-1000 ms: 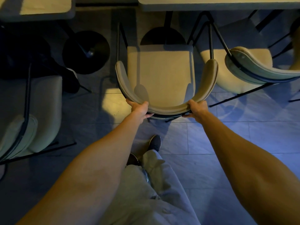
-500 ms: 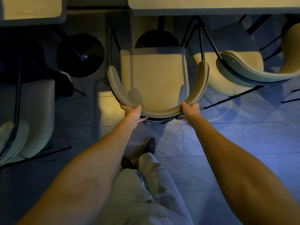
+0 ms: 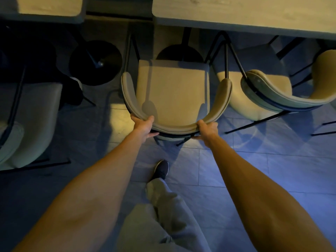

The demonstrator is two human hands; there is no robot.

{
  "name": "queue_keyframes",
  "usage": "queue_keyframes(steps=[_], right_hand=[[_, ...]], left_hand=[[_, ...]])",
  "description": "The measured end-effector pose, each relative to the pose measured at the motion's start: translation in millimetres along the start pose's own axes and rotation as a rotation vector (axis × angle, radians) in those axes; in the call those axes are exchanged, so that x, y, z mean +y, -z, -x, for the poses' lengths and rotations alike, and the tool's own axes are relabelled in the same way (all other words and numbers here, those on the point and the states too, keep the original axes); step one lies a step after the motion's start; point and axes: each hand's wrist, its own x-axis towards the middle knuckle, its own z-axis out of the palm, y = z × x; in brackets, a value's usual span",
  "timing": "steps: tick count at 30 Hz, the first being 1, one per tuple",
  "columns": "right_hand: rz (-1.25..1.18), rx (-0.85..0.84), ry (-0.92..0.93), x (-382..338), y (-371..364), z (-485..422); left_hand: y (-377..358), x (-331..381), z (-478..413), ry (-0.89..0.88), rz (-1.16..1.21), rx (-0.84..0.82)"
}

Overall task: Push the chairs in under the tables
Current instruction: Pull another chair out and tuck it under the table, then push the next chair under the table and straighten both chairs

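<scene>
A beige chair [image 3: 172,91] with a curved backrest and thin black legs stands in the middle, facing a long light-topped table [image 3: 243,13]. The front edge of its seat lies a little short of the table's near edge. My left hand [image 3: 143,126] grips the left part of the backrest curve. My right hand [image 3: 207,130] grips the right part. Both arms reach straight forward.
A second beige chair [image 3: 280,95] stands turned at an angle on the right, close to the first. Another chair [image 3: 31,122] is at the left beside a second table [image 3: 47,8]. Round black table bases [image 3: 94,62] rest on the tiled floor. My foot [image 3: 161,170] is behind the chair.
The chair has slid slightly forward toward the table, with both hands still on its backrest. My rear foot has shifted, and only one shoe shows now.
</scene>
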Motion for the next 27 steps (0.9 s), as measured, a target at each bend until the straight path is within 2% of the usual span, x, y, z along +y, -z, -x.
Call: queue_keyframes(steps=[5, 13, 20, 27], right_hand=[[0.020, -0.021, 0.061, 9, 9, -6], [0.065, -0.112, 0.200, 21, 70, 75], [0.072, -0.066, 0.216, 15, 181, 98], [-0.009, -0.014, 0.231, -17, 305, 49]], left_hand=[[0, -28, 17, -0.061, 0.054, 0.030], [-29, -73, 101, -0.146, 0.083, 0.004], [-113, -94, 174, -0.204, 0.039, -0.122], [-241, -87, 201, -0.277, -0.055, -0.258]])
